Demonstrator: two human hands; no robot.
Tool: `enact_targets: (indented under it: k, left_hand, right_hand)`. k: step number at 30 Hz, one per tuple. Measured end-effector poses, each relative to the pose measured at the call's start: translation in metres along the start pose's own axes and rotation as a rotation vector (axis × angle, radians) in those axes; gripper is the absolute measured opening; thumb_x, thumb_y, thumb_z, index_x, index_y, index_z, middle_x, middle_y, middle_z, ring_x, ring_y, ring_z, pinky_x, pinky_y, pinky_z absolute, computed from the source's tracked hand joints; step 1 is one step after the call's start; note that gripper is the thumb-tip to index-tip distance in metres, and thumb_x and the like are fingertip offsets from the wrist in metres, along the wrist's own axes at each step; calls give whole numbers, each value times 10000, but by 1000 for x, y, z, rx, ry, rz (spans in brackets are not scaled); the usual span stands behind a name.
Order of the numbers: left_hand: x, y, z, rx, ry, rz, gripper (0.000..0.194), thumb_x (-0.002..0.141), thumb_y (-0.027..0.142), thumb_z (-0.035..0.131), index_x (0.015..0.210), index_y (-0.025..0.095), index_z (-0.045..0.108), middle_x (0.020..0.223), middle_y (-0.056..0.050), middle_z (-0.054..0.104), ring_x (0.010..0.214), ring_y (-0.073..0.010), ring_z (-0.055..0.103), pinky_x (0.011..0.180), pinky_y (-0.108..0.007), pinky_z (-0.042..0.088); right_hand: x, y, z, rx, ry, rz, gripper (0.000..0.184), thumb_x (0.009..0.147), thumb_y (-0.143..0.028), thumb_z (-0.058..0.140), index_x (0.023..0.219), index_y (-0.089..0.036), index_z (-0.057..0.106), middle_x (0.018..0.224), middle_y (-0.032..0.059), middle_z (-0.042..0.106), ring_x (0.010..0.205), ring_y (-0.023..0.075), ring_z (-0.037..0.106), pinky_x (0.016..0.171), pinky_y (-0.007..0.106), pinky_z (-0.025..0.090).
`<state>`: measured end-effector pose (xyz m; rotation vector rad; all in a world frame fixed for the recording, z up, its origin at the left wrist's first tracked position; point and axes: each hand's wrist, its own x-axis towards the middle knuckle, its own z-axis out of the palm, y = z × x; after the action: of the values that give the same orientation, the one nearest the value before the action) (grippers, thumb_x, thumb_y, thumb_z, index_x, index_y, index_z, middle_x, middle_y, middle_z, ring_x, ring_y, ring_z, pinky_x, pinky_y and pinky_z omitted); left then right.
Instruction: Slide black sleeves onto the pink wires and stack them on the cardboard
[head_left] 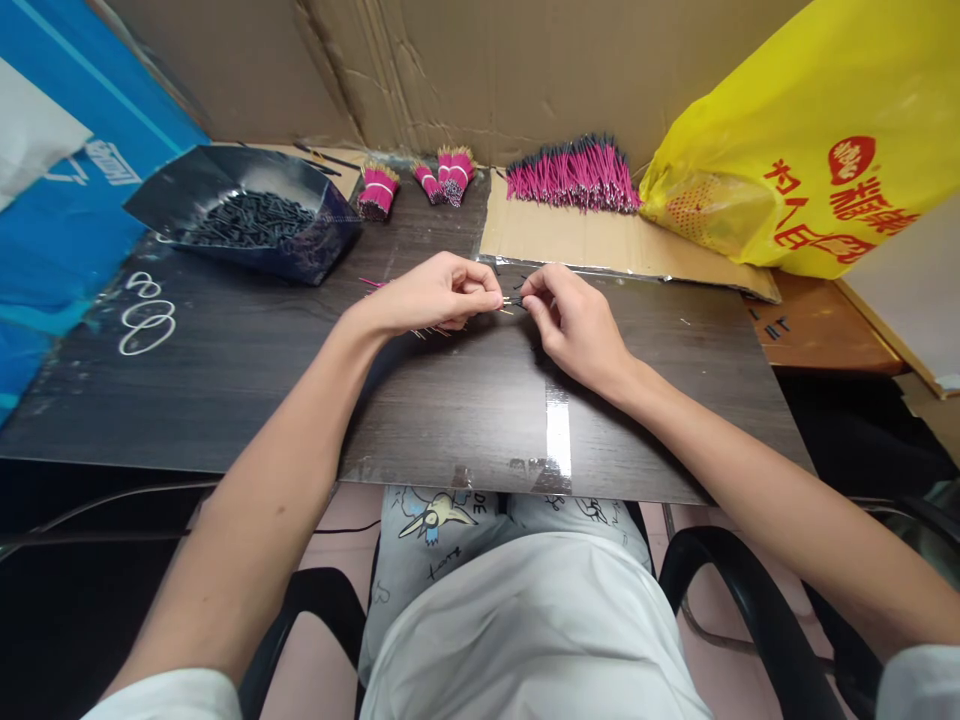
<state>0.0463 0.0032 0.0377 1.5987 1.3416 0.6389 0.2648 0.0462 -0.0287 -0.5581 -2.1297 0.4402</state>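
Pinching gold-tipped wires (507, 311) with the left hand (450, 290) and small black tubes (517, 301) with the right hand (568, 312), holding both close together above the desk (450, 400), just in front of the flat cardboard sheet (566, 235).

On the bench (187, 400), we had wire bundles (379, 192) behind our left hand (442, 292), a tray (330, 240) left, a bag (757, 125) right.

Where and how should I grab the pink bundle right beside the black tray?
Grip the bundle around its white band, probably from above and slightly right. The band cinches its middle, so it should hold together there. The gold tips at the far end look thin, and the tray crowds its left side.
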Motion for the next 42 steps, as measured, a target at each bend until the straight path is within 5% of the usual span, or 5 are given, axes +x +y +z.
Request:
enact_targets:
  k: [9, 21, 33, 42]
  left_hand:
    - [3, -1, 5, -68, 11, 37, 269, 895, 361, 766, 840, 125, 648, 544, 70, 435, 437, 1, 326, 431, -145, 267]
    - [5, -3, 7, -88, -8, 59, 263, 878, 360, 766, 849, 128, 644, 538, 70, 438, 443, -13, 366, 418, -136, 314]
    - [8, -8, 6, -47, -15, 92, 289, 872, 396, 773, 861, 125, 672, 550, 59, 470, 461, -16, 403, 427, -128, 329]
    - [8, -7, 9, -109, 35, 79, 311, 872, 412, 774, 821, 137, 636, 539, 69, 447, 451, -14, 380, 422, -135, 280]
  right_hand:
    - [2, 2, 3, 381, 10, 320, 78, 925, -265, 631, 964, -199, 614, 922, 35, 677, 824, 174, 616, 739, 331, 504]
    - [3, 1, 4, 496, 36, 303, 109, 859, -267, 682, 928, -186, 656, 878, 24, 672, 782, 151, 608, 705, 315, 499]
    - [8, 8, 4, 720, -46, 439, 206, 769, -321, 773, 879, -196, 650, 737, 6, 663, 645, 142, 603, 628, 318, 519]
    - [8, 7, -12, 389, -49, 179, 256, 912, -306, 731, 1147, -206, 720, 847, 6, 726, 743, 162, 629, 783, 350, 510]
